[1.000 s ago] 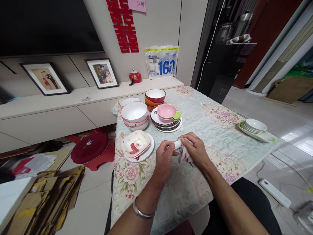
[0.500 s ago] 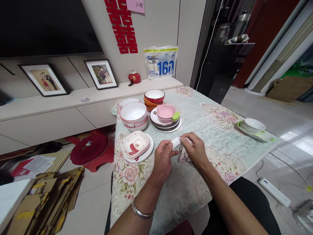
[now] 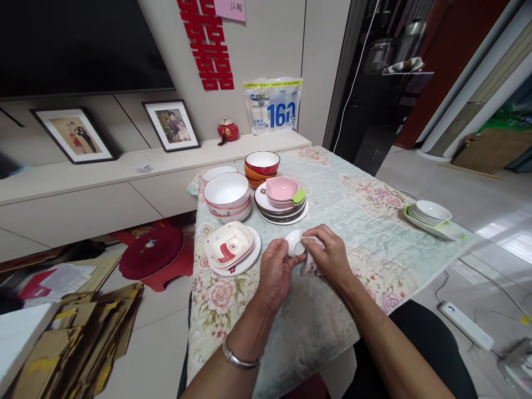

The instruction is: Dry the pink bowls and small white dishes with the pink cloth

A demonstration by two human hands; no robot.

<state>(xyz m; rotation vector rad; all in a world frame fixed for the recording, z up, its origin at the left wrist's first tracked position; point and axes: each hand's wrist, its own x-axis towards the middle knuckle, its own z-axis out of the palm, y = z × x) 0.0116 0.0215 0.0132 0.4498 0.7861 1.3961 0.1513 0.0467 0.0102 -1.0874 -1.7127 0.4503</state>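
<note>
My left hand point(image 3: 277, 266) grips the left edge of a small white dish point(image 3: 295, 244), which is tilted so its round foot shows. My right hand point(image 3: 326, 249) is closed on a pale pinkish cloth point(image 3: 311, 265), pressed to the right side of the dish. Both hands are above the near part of the table. Left of them, a patterned square bowl point(image 3: 230, 244) sits on a white plate point(image 3: 249, 263). Beyond them, pink bowls point(image 3: 282, 190) with a green handle rest on a stack of dark-rimmed plates point(image 3: 305, 213).
White red-rimmed bowls point(image 3: 226, 191) and a red bowl on orange ones point(image 3: 261, 163) stand farther back on the floral tablecloth point(image 3: 332, 188). Small white bowls point(image 3: 432, 211) sit on a green-edged dish point(image 3: 446, 230) at the right edge. A red stool point(image 3: 153, 252) stands left of the table.
The small dish has turned in my hands, so its underside with the foot ring now faces me more. The cloth and right hand have shifted slightly with it.
</note>
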